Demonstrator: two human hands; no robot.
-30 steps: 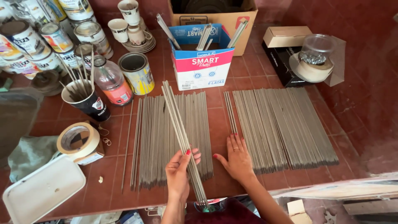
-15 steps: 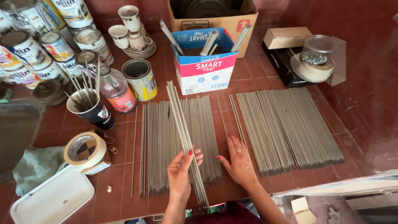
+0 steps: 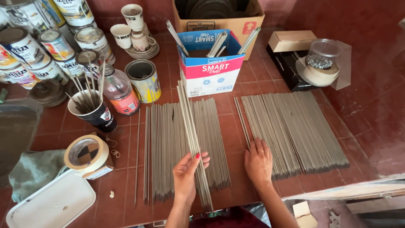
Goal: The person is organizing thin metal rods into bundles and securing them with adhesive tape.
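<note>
Head view. The left hand (image 3: pixel 188 174) has shifted little since the earlier frames — its fingers (image 3: pixel 200 159) stay curled around a slanted bundle of grey rods (image 3: pixel 192 135) lying across the left rod pile (image 3: pixel 181 147). The right hand (image 3: pixel 258 162) stays flat, fingers spread — gripping nothing — on the near edge of the right rod pile (image 3: pixel 295 131).
</note>
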